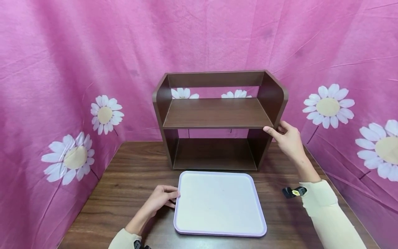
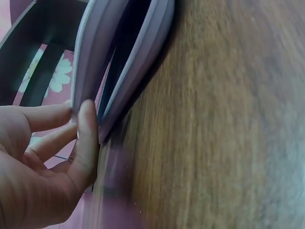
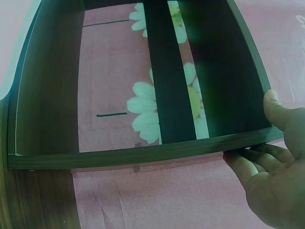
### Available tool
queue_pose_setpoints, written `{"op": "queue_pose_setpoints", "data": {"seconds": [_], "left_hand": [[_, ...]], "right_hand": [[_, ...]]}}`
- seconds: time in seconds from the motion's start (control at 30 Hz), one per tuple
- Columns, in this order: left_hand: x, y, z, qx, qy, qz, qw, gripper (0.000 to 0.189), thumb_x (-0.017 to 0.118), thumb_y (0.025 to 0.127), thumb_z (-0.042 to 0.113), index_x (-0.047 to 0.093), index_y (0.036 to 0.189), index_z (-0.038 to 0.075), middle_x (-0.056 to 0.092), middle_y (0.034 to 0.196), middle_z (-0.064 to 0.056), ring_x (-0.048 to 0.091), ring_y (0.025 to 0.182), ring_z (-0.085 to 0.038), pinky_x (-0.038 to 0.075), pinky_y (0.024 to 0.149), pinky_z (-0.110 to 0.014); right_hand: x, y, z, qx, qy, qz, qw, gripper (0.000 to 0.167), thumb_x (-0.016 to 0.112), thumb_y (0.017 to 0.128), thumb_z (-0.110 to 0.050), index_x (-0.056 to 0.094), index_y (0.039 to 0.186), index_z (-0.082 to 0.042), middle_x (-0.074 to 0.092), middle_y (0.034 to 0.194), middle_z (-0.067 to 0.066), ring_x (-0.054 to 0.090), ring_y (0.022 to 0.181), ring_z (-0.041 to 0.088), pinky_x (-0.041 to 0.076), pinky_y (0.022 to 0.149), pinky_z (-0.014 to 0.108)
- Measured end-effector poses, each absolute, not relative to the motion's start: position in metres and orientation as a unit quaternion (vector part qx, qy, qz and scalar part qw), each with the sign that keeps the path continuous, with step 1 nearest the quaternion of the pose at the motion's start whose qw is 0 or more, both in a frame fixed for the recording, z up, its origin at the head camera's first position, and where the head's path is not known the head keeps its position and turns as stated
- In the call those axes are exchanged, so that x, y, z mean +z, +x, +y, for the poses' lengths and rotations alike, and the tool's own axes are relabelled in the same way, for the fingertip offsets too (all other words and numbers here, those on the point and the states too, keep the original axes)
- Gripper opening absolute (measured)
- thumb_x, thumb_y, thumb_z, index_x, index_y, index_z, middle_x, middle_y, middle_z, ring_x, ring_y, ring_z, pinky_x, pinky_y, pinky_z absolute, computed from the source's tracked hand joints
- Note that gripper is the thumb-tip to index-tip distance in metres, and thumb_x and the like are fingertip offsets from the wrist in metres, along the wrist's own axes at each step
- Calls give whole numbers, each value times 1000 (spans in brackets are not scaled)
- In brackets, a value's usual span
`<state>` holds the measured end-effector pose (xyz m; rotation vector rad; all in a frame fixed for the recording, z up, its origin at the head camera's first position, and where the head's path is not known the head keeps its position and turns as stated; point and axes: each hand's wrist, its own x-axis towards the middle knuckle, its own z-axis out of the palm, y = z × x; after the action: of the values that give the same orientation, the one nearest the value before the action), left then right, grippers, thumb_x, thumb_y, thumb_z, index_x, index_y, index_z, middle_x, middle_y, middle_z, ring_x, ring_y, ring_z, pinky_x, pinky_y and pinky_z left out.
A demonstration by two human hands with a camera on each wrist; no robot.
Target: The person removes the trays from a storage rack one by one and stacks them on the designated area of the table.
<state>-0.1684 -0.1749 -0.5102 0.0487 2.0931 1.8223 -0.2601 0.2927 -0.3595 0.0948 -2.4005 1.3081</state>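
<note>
A pale tray [image 1: 220,204] with a lilac rim lies in front of a dark brown two-tier desktop shelf [image 1: 273,98]. At the tray's left edge, my left hand [image 1: 160,200] pinches the rim. The left wrist view reveals two trays: the upper tray [image 2: 90,52] is between my fingertips, with a gap separating it from the lower tray [image 2: 140,57]. My right hand [image 1: 289,140] grips the shelf's right side, thumb on the front edge and fingers behind the outer panel. In the right wrist view, that panel partly hides those fingers [image 3: 243,167].
The wood-grain table [image 1: 124,183] extends on both sides of the trays. A pink curtain [image 1: 217,38] printed with white daisies surrounds the table at the back and sides, close behind the shelf.
</note>
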Motion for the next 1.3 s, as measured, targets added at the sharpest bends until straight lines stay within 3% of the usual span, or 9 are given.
{"op": "queue_pose_setpoints", "data": {"seconds": [0.33, 0.63, 0.93, 1.03, 1.13, 1.23, 1.3], "left_hand": [[-511, -169, -172, 633, -2, 759, 152, 18, 75, 92, -3, 68, 101, -17, 69, 75, -6, 64, 64, -11, 64, 61, -27], [-514, -171, -172, 633, -1, 757, 164, 18, 74, 92, -1, 68, 102, -15, 68, 78, -5, 65, 65, -12, 64, 62, -27], [-519, -174, -170, 635, 0, 754, 168, 20, 73, 92, 1, 62, 105, -9, 68, 78, -4, 66, 64, -13, 64, 61, -29], [-518, -175, -169, 632, 0, 756, 168, 18, 71, 94, 1, 62, 105, -9, 68, 79, -5, 66, 64, -13, 63, 61, -29], [-518, -176, -170, 631, -2, 758, 167, 16, 67, 96, 2, 62, 106, -10, 68, 80, -5, 66, 63, -12, 62, 60, -27], [-517, -178, -171, 633, 2, 757, 162, 16, 66, 97, 3, 62, 105, -10, 69, 81, -5, 67, 64, -12, 61, 60, -26], [-515, -181, -173, 636, 5, 756, 155, 16, 67, 96, 3, 62, 105, -9, 69, 81, -5, 67, 65, -12, 61, 60, -26]], "right_hand": [[-359, -260, 293, 475, 31, -856, 200, 50, 79, 97, -41, 68, 128, -3, 64, 84, -39, 57, 78, -4, 45, 59, 14], [-361, -262, 294, 472, 33, -858, 202, 45, 79, 97, -40, 67, 122, -4, 66, 80, -35, 54, 72, -3, 41, 52, 19], [-360, -262, 296, 454, 27, -866, 206, 46, 78, 97, -43, 68, 120, -5, 63, 80, -36, 53, 72, -3, 42, 54, 18], [-359, -262, 297, 439, 24, -873, 210, 44, 78, 97, -45, 68, 116, -6, 69, 82, -26, 54, 69, -3, 43, 53, 19], [-360, -260, 297, 430, 25, -877, 212, 45, 76, 99, -45, 67, 116, -5, 80, 94, 1, 59, 67, -7, 46, 54, 17], [-362, -258, 297, 424, 27, -879, 216, 47, 75, 100, -44, 68, 121, -2, 78, 109, 25, 63, 66, -13, 48, 56, 14], [-365, -257, 297, 425, 29, -877, 222, 48, 74, 101, -42, 69, 125, -1, 76, 113, 29, 63, 65, -16, 49, 56, 13]]}}
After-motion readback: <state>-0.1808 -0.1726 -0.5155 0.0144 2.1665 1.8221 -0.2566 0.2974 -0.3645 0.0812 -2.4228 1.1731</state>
